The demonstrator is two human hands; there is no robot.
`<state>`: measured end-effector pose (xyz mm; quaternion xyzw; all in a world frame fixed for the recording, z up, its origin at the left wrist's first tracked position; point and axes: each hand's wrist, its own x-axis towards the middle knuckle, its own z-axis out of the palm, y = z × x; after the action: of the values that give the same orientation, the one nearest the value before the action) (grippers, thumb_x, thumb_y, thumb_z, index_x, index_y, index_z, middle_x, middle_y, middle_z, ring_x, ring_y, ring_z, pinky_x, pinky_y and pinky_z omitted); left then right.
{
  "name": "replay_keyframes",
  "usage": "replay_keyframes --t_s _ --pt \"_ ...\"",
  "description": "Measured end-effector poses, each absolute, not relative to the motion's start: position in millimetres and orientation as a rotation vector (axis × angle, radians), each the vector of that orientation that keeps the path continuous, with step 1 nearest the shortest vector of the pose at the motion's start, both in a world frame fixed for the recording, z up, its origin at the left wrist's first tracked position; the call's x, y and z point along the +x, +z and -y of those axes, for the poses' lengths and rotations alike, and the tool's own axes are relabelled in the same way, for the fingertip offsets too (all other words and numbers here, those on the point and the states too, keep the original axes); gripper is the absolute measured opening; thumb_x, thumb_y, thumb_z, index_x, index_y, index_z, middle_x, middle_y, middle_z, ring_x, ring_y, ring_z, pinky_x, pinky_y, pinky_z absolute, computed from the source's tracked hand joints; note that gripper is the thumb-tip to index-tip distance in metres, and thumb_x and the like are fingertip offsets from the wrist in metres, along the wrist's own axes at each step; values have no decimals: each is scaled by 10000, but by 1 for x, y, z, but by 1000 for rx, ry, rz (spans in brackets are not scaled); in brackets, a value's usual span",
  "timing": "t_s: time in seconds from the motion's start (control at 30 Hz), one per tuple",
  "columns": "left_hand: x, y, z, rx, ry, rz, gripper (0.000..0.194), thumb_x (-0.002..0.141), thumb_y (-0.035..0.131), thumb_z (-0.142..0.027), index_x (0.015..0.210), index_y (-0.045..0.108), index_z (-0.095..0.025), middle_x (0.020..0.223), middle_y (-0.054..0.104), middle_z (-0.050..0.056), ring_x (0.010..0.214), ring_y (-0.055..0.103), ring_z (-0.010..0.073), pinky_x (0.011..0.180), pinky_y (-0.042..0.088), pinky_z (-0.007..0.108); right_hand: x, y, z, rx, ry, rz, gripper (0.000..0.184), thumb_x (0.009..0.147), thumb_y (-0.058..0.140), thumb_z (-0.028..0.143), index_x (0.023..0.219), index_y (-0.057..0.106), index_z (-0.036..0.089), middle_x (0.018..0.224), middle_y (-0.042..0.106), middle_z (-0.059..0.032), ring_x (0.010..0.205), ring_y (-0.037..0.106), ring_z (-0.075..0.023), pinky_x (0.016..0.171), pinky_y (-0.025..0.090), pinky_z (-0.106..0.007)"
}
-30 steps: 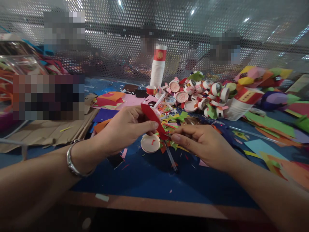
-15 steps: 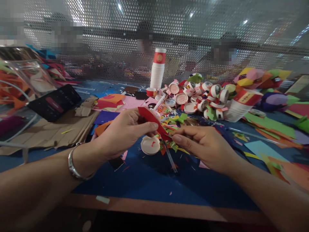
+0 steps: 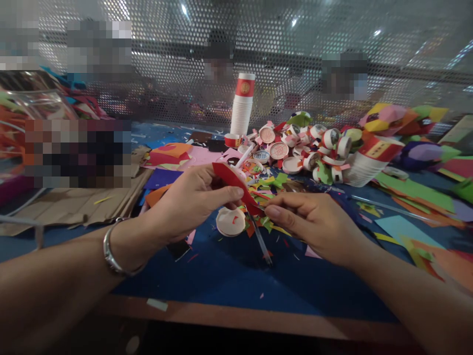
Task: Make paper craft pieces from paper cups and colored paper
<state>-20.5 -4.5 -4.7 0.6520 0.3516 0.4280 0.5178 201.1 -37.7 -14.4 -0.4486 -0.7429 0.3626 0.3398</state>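
Note:
Pinched between the thumb and fingers of my left hand [image 3: 201, 195] is a curved piece of red paper [image 3: 231, 181]. My right hand [image 3: 303, 214] is closed at the paper's lower right end, thumb against forefinger; its fingertips partly hide that edge. Below the paper lies a clear, thin straw-like stick [image 3: 261, 241], pointing toward the table's front. A shallow white paper cup base [image 3: 231, 222] with a red scrap inside rests under my left fingers. Cut paper scraps [image 3: 271, 185] in green, yellow and orange spread behind my hands.
Behind stands a tall stack of paper cups [image 3: 242, 111], with a pile of cut cup bottoms [image 3: 291, 145] beside it. Another cup stack [image 3: 373, 160] leans at right. Brown cardboard [image 3: 84, 202] lies left. A perforated metal screen [image 3: 166, 74] closes the back, people behind it.
Both hands and the red paper keep nearly the same position. The view has shifted very slightly.

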Motion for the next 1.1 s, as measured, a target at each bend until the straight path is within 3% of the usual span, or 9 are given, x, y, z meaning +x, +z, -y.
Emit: replay_keyframes --t_s 0.53,0.9,1.1 --pt "-19 -4 5 1551 1018 -835 59 808 718 -133 755 720 -158 669 688 0 633 610 102 622 485 220 203 -15 38 -1160 926 1946 321 961 627 469 878 771 194 730 655 -6 588 514 -110 517 398 -230" --pt "-18 -9 7 1500 1035 -826 26 864 703 -161 858 701 -136 759 710 4 690 644 93 662 529 200 201 -14 38 -1120 953 1908 322 967 620 424 772 689 178 580 438 49 509 347 -86 452 260 -237" --pt "-16 -12 12 1395 1098 -754 24 872 722 -162 859 714 -144 767 697 -18 701 678 80 676 542 174 203 -15 39 -1118 980 1871 340 986 595 429 776 669 173 583 399 58 511 317 -77 450 229 -241"
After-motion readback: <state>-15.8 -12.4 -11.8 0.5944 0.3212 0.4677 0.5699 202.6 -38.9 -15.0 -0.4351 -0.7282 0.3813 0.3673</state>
